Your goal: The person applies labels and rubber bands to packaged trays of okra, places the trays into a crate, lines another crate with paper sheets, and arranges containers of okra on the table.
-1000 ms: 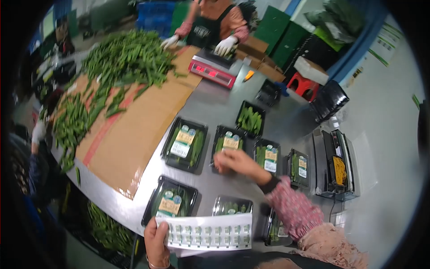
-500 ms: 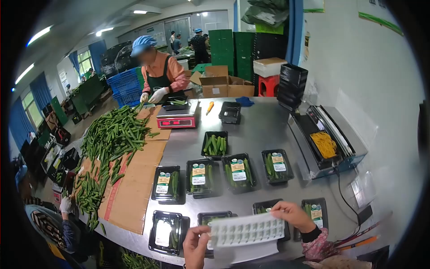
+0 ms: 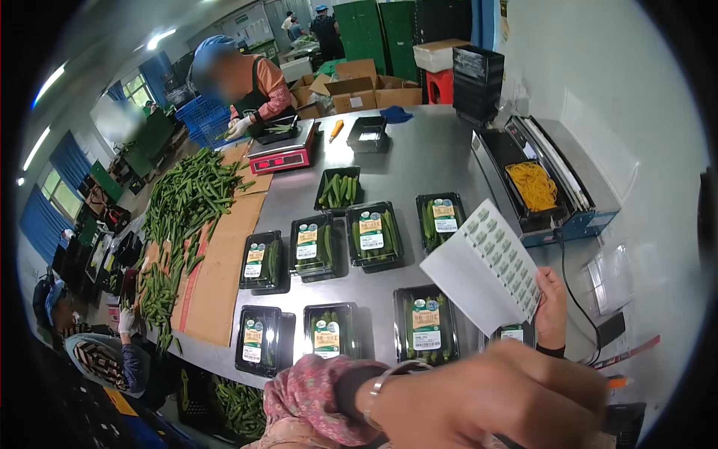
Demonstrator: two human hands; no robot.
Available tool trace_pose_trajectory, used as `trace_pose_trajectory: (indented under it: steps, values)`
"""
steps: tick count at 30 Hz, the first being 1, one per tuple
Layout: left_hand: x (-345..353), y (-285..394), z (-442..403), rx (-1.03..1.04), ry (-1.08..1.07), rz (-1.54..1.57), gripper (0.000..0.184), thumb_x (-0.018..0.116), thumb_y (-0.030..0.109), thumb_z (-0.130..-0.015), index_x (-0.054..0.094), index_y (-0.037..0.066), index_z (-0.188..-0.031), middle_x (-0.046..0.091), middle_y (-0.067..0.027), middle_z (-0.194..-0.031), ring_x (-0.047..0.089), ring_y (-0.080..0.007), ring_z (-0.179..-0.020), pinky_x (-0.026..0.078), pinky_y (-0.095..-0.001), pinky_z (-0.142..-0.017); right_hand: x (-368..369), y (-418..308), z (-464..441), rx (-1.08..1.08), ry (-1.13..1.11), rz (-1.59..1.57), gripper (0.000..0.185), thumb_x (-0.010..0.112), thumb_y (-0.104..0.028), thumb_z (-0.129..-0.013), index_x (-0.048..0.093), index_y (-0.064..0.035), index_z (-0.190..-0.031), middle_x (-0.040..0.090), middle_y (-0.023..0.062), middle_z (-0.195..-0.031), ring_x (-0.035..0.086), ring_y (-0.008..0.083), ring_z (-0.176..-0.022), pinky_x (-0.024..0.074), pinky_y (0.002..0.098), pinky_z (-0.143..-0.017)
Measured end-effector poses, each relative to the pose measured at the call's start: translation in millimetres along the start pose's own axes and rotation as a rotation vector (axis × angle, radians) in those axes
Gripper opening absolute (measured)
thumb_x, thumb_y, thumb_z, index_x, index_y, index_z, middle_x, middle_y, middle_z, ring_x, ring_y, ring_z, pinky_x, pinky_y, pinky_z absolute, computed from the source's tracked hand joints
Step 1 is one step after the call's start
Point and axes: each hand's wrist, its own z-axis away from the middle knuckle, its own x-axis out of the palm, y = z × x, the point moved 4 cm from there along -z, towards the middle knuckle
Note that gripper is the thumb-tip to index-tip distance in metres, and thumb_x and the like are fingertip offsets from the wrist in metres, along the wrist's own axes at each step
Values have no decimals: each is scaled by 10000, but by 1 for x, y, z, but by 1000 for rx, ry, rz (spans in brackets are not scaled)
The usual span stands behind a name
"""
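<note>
- The white paper sheet printed with rows of small green labels [image 3: 486, 273] stands tilted above the right side of the brushed-metal tabletop [image 3: 419, 146], its lower right edge grasped by the fingers of the right hand [image 3: 551, 308].
- The left hand [image 3: 493, 393], with a silver bangle, reaches across the near foreground, fingers curled; their tips are hidden, so whether they hold anything cannot be told.
- Handling advice: gripping only that margin, firmly but without creasing, should keep the printed rows flat and reachable; turning them towards the left hand would probably ease access.
- Below the sheet, a lidded black plastic tray [image 3: 516, 331] is partly covered; whether they touch is unclear. The lidded black tray with a tan-and-white label [image 3: 426, 325] lies just left, so a low swing could nudge it.
- Metal surface shows between the two tray rows, giving some passage.
- Rightward, the black-and-blue machine holding yellow bands [image 3: 532, 187] and its black cable [image 3: 580, 303] limit movement; the near edge is largely hidden by the left arm.
</note>
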Motion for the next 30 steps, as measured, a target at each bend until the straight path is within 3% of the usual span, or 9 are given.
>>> trace_pose_trajectory:
  steps: [4, 6, 15, 19, 22, 24, 26, 29, 30]
  values:
    - [32, -52, -15, 22, 45, 382, 273, 765, 262, -806, 656, 16, -754, 612, -50, -712, 578, -148, -583, 421, -261, -480, -23, 3, -1, 3, 85, -2, 142, 527, -133, -969, 554, -2, -1017, 648, 60, -925, 630, 104, -817, 501, 240, -780]
    - [35, -69, -16, -54, 52, 403, 298, 773, 283, -791, 648, 24, -709, 597, -44, -670, 569, -151, -542, 407, -269, -442, -46, 9, -4, -58, 101, 96, 166, 527, -156, -973, 556, -5, -1034, 644, 52, -943, 627, 97, -836, 494, 232, -784]
    - [35, -108, -26, -220, 97, 278, 281, 741, 262, -816, 619, 40, -693, 564, -47, -653, 555, -168, -522, 405, -280, -429, -105, -69, -92, -223, 95, -171, 202, 563, -165, -935, 594, -4, -1053, 660, 63, -984, 652, 158, -884, 515, 301, -804]
    - [31, -116, -31, -250, 103, 195, 277, 726, 252, -828, 605, 47, -686, 550, -49, -645, 549, -175, -513, 404, -286, -423, -170, -101, -173, -336, 295, -265, 151, 627, -127, -890, 623, -33, -1009, 666, 43, -1010, 657, 157, -844, 530, 281, -739]
    - [25, -117, -35, -256, 116, 82, 275, 715, 245, -836, 596, 52, -681, 539, -50, -639, 545, -181, -506, 403, -289, -418, -252, -127, -235, -640, 459, 700, 205, 581, -190, -924, 620, -6, -1005, 662, 78, -1010, 659, 190, -814, 532, 297, -698]
    - [20, -118, -37, -254, 115, -28, 274, 708, 241, -842, 589, 56, -678, 531, -50, -635, 542, -185, -502, 403, -292, -415, -259, -132, -256, -392, 390, -12, 354, 572, -281, -926, 586, 9, -1128, 635, 110, -1085, 633, 260, -949, 515, 382, -789]
    - [13, -115, -42, -275, 41, -217, 263, 695, 228, -850, 580, 59, -684, 522, -54, -638, 538, -193, -498, 402, -300, -414, -264, -149, -269, -175, 785, 505, 440, 606, -323, -899, 549, -26, -1219, 606, 121, -1140, 566, 288, -1095, 466, 462, -887]
    - [0, -127, -23, -355, -139, -492, 231, 676, 204, -859, 570, 56, -718, 512, -61, -652, 536, -207, -499, 402, -319, -420, -202, -138, -250, -857, 1144, 1420, 458, 630, -329, -884, 546, -37, -1227, 591, 141, -1147, 510, 290, -1164, 427, 471, -936]
    - [-5, -133, -15, -390, -196, -556, 223, 674, 199, -860, 567, 53, -730, 509, -63, -656, 536, -212, -500, 402, -326, -423, -183, -125, -260, -892, 875, 1314, 367, 655, -332, -865, 629, -11, -1040, 546, 180, -1231, 479, 337, -1164, 383, 419, -987]
